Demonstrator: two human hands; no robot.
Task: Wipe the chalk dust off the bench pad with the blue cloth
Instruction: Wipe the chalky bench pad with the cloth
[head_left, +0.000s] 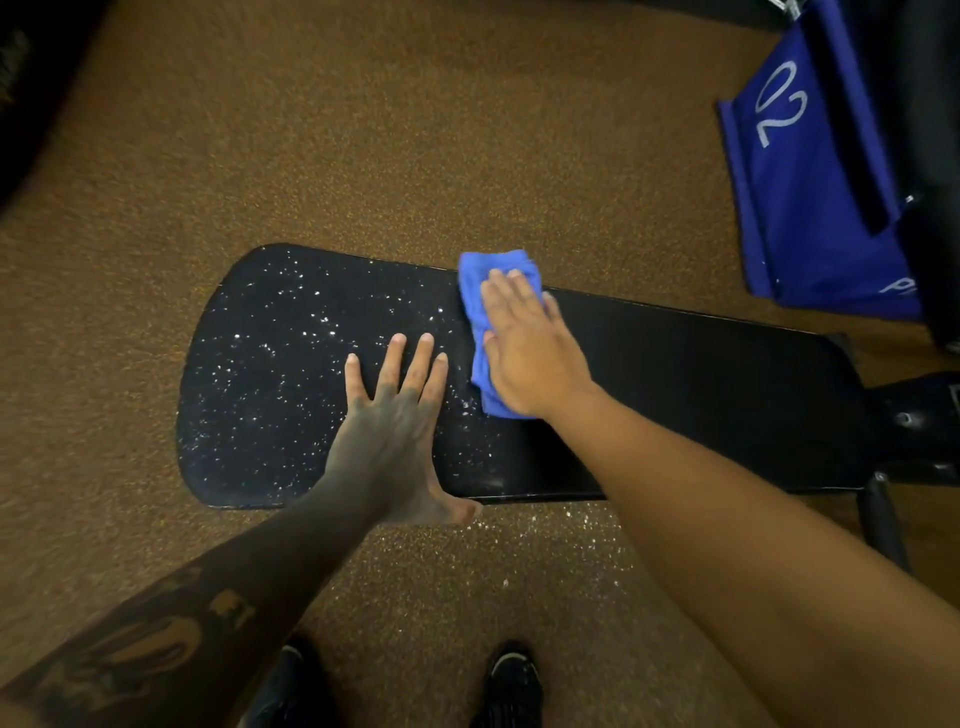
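My right hand (524, 348) lies flat on the blue cloth (488, 312), palm down, fingers together and pressed against the fabric, not pinching it. I judge that flat press is what keeps the folded cloth bearing evenly on the bench pad (675, 374) so it drags dust instead of skating over it. The cloth sits across the pad's width about midway along it, its far end reaching the pad's far edge and its near end short of the near edge.

My left hand (395, 421) rests on the pad just beside the cloth, on the rounded-end side. Its 4 fingers are spread wide and flat, and the thumb hangs over the pad's near edge. It holds nothing; I read it as a brace that steadies me and the bench while the other hand pushes.

The cloth marks a border. From it toward the frame end, the pad looks plain black and clean. From it toward the rounded end, white chalk specks (270, 332) cover the surface thickly, right under and around my left hand. So I judge roughly half the pad is done.

Some white dust (519, 530) also lies on the brown floor (363, 130) just below the pad's near edge. A blue bag (810, 197) marked 02 stands well apart, beyond the pad's far edge at the frame end. My 2 shoes (509, 680) stand near the pad's near edge.
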